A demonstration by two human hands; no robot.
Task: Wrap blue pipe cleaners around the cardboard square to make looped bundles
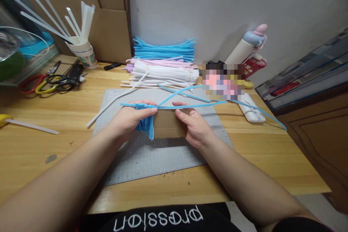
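A brown cardboard piece is held between my hands above a grey cutting mat. Blue pipe cleaners are wrapped around its left part. My left hand grips that wrapped end, thumb along the top edge. My right hand holds the cardboard's right end, with thumb in front and fingers partly hidden behind. Two long blue strands run rightward from near my left thumb, one along the cardboard's top edge and the other angled up and away.
Bundles of blue, pink and white pipe cleaners lie at the back by the wall. Scissors and a cup of white sticks stand at left. A white bottle and a white object are at right.
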